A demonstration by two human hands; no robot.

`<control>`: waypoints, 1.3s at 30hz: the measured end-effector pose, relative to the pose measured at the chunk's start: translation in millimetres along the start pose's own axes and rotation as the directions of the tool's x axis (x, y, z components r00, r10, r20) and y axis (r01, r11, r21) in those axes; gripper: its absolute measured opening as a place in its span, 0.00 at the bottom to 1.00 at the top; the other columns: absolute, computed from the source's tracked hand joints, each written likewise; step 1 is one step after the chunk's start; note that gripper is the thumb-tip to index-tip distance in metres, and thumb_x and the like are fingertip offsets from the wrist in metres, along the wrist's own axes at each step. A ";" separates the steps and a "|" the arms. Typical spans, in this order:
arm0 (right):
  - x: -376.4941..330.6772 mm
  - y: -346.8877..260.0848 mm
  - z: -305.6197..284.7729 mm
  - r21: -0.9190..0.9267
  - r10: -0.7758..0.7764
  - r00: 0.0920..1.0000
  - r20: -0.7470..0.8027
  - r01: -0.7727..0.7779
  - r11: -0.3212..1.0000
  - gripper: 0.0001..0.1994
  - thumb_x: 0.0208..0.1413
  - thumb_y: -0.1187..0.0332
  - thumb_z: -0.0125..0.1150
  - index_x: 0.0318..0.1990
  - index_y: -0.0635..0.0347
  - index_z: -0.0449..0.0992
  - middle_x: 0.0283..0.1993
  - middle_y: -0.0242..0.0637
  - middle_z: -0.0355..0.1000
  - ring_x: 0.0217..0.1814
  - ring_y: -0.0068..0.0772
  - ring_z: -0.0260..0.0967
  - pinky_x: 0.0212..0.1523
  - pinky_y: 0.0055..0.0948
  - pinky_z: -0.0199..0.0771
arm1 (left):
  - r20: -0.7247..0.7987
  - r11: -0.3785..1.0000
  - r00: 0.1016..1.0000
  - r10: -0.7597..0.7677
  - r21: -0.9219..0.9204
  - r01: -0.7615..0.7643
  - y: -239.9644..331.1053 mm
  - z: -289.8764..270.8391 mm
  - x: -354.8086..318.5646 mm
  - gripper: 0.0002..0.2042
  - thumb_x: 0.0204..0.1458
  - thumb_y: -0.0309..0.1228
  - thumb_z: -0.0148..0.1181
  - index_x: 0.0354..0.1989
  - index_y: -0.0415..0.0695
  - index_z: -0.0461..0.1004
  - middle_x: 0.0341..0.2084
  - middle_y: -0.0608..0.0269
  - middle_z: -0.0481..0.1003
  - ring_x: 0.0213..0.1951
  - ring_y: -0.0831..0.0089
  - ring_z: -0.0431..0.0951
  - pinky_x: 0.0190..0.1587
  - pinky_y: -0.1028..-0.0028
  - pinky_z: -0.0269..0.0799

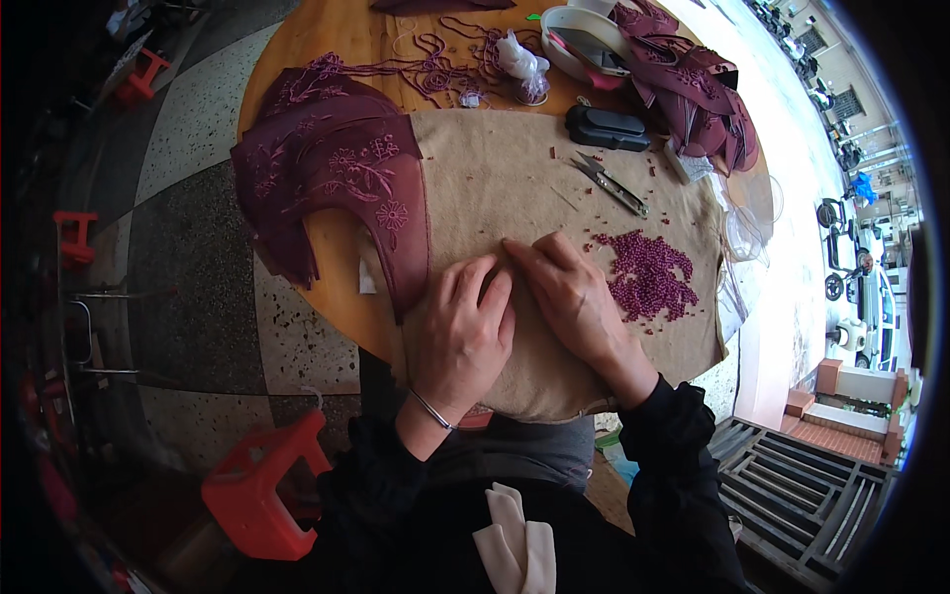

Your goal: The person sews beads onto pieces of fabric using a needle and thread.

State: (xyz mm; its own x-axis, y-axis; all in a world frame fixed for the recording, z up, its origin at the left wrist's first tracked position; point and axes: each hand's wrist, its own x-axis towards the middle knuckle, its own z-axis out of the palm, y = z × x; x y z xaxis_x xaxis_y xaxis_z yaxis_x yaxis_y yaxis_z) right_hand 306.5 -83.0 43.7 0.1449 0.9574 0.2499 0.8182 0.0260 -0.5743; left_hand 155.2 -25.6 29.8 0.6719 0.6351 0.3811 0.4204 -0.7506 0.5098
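Both my hands rest over the tan cloth [485, 158] spread on the table, their fingertips almost meeting. My left hand [460, 332] is closed, fingers curled down toward the cloth. Thumb and fingers of my right hand [574, 297] are pinched together; whatever is between them is too small or hidden to make out. A pile of small purple-red beads [648, 277] lies just right of my right hand. Beyond it are thread snips [611, 185] and a thin needle-like sliver [564, 198]. Maroon fabric pieces with embroidered flowers [341, 158] lie left of the cloth.
A black case [607, 129] sits at the cloth's far edge. Behind it are a white bowl [556, 22], tangled maroon cords [435, 64], a bead container topped with plastic [522, 64] and more maroon fabric [693, 89]. A red stool [262, 485] stands at lower left.
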 end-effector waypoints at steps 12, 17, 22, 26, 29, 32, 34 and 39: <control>-45.0 -46.1 -39.7 0.387 0.189 0.936 -0.298 -0.062 0.920 0.09 0.52 0.76 0.62 0.42 0.57 0.79 0.30 0.35 0.68 0.32 0.30 0.67 0.31 0.26 0.67 | 0.302 0.294 0.876 -0.377 -0.857 0.423 55.0 -30.1 -13.8 0.10 0.61 0.33 0.53 0.43 0.38 0.73 0.33 0.65 0.76 0.37 0.80 0.76 0.39 0.79 0.73; -81.9 -57.0 -42.7 0.348 0.070 0.926 -0.371 0.069 0.935 0.12 0.49 0.77 0.64 0.43 0.57 0.78 0.33 0.35 0.68 0.32 0.31 0.69 0.30 0.28 0.70 | 0.379 0.200 0.873 -0.308 -0.871 0.449 75.0 -43.7 -28.7 0.12 0.61 0.36 0.53 0.40 0.39 0.74 0.32 0.65 0.76 0.35 0.80 0.76 0.39 0.80 0.72; -98.7 -46.3 -41.3 0.438 0.014 0.948 -0.319 0.134 0.889 0.13 0.48 0.73 0.67 0.43 0.58 0.78 0.34 0.34 0.69 0.32 0.29 0.71 0.31 0.27 0.71 | 0.421 0.259 0.853 -0.307 -0.826 0.501 77.9 -50.2 -44.1 0.11 0.62 0.31 0.52 0.39 0.35 0.75 0.32 0.62 0.78 0.36 0.80 0.77 0.39 0.81 0.72; -109.8 -54.1 -39.7 0.670 0.194 0.960 -0.201 -0.010 0.743 0.13 0.49 0.71 0.68 0.43 0.61 0.77 0.35 0.34 0.73 0.34 0.26 0.73 0.34 0.25 0.72 | 0.359 0.338 0.847 -0.392 -0.800 0.496 85.9 -47.8 -47.3 0.11 0.62 0.30 0.51 0.37 0.34 0.76 0.30 0.62 0.78 0.34 0.80 0.77 0.39 0.81 0.72; -117.9 -46.0 -29.7 0.758 0.269 0.956 -0.117 -0.089 0.647 0.13 0.50 0.70 0.67 0.43 0.64 0.77 0.37 0.36 0.75 0.36 0.24 0.75 0.38 0.23 0.73 | 0.304 0.444 0.868 -0.393 -0.764 0.468 90.6 -46.2 -45.2 0.12 0.61 0.30 0.51 0.36 0.33 0.76 0.29 0.61 0.78 0.32 0.80 0.77 0.37 0.81 0.72; -117.2 -44.8 -26.6 0.794 0.308 0.946 -0.105 -0.107 0.599 0.11 0.52 0.71 0.66 0.43 0.65 0.78 0.36 0.37 0.77 0.38 0.24 0.75 0.39 0.23 0.74 | 0.288 0.489 0.873 -0.394 -0.738 0.465 90.9 -46.3 -44.1 0.12 0.61 0.30 0.52 0.34 0.32 0.76 0.28 0.61 0.78 0.31 0.81 0.76 0.35 0.82 0.72; -116.0 -45.2 -27.0 0.822 0.338 0.939 -0.055 -0.150 0.550 0.10 0.53 0.71 0.65 0.42 0.65 0.79 0.37 0.37 0.78 0.38 0.23 0.75 0.39 0.23 0.74 | 0.288 0.487 0.869 -0.403 -0.736 0.470 89.7 -45.5 -43.8 0.12 0.61 0.30 0.52 0.33 0.33 0.76 0.27 0.62 0.78 0.30 0.82 0.76 0.33 0.82 0.72; -113.1 -46.5 -24.4 0.830 0.358 0.933 -0.047 -0.163 0.533 0.09 0.54 0.71 0.64 0.41 0.65 0.79 0.36 0.36 0.78 0.37 0.20 0.75 0.37 0.21 0.74 | 0.290 0.499 0.867 -0.405 -0.724 0.476 85.7 -45.0 -43.2 0.12 0.61 0.30 0.52 0.32 0.33 0.76 0.25 0.64 0.77 0.28 0.83 0.75 0.32 0.82 0.71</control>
State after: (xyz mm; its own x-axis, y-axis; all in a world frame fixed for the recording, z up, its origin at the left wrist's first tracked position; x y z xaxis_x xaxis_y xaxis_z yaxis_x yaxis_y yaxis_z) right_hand 265.7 -199.5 61.2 0.4540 0.8887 0.0642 -0.0491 0.0969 -0.9941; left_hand 134.7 -109.2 91.8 0.5888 0.8020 -0.1000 0.0882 0.0593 0.9943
